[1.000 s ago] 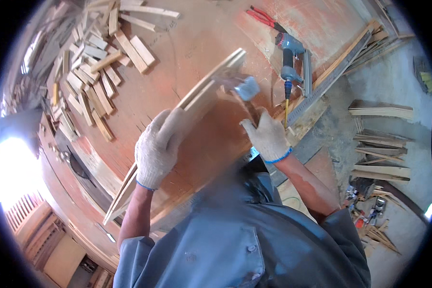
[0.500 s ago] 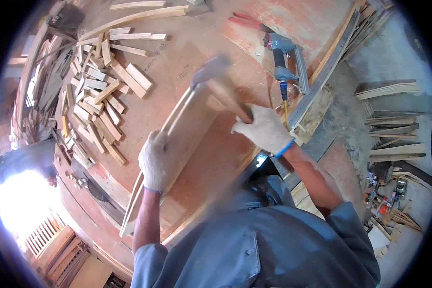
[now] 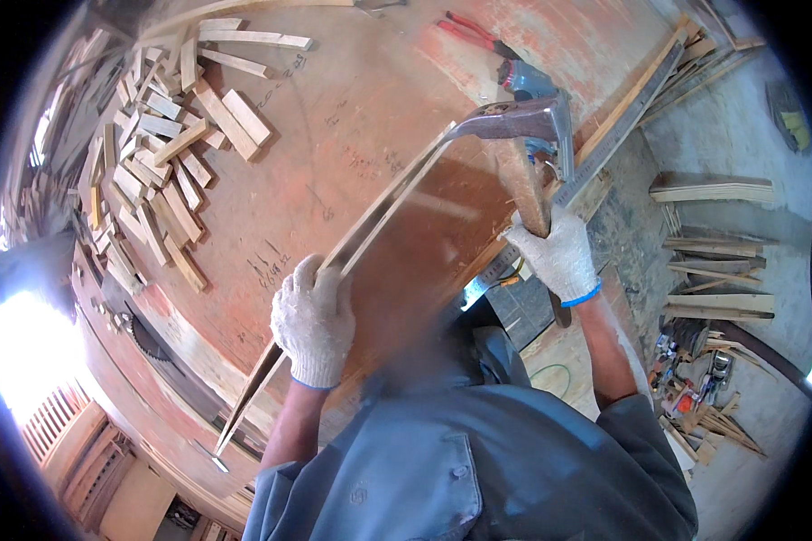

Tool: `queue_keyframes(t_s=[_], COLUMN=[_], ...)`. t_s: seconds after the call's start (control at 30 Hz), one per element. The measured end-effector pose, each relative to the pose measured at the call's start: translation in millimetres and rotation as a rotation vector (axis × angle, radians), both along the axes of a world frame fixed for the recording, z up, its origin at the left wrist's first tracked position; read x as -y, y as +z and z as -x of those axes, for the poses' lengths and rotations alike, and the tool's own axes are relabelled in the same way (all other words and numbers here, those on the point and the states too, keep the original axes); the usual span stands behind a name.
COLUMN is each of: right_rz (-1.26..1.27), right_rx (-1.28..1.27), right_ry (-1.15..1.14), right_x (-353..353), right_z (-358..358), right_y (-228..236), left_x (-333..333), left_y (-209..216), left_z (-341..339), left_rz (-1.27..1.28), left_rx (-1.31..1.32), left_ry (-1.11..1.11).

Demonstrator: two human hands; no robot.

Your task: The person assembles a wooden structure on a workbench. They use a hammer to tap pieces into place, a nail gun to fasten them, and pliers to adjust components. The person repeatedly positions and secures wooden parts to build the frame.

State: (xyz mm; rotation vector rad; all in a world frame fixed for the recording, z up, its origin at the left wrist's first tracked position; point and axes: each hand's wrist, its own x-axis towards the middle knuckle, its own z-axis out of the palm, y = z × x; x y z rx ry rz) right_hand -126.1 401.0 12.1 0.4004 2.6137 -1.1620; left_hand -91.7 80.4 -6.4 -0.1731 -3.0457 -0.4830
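Hiding part of a nail gun [image 3: 534, 81], hammer [image 3: 523, 176] clamped in right hand [image 3: 558, 257], left hand [image 3: 314, 320] closed on wooden strips [image 3: 386, 200].

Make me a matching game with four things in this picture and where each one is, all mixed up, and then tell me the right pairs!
Things:
1. hammer with a brown handle and grey metal head
2. long, narrow, pale wooden piece
3. red-handled pliers
4. heap of short, pale wooden sticks

Places:
A. near the picture's top edge, a bit right of centre
B. in the white-gloved left hand
C. in the upper left part of the picture
D. in the white-gloved right hand

Right pairs: 1-D, 2-B, 3-A, 4-C
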Motion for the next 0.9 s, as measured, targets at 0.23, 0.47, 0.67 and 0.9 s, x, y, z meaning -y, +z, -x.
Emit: queue_keyframes(t_s=[0.23, 0.47, 0.67, 0.9], right_rz=[-0.116, -0.311, -0.263, -0.340], right_rx=[-0.077, 0.036, 0.038, -0.081], right_ry=[0.119, 0.135, 0.193, 0.303], right_x=[-3, 0, -15, 32], right_z=[-1, -12, -3, 64], right_y=[-2, -15, -33, -60], left_x=[-1, -4, -2, 57], left_y=[-2, -4, -7, -12], left_z=[-3, -8, -8, 54], left_rz=[0.006, -0.001, -0.008, -0.167], left_rx=[-0.001, -0.021, -0.038, 0.121], left_ry=[0.012, 0.001, 0.000, 0.036])
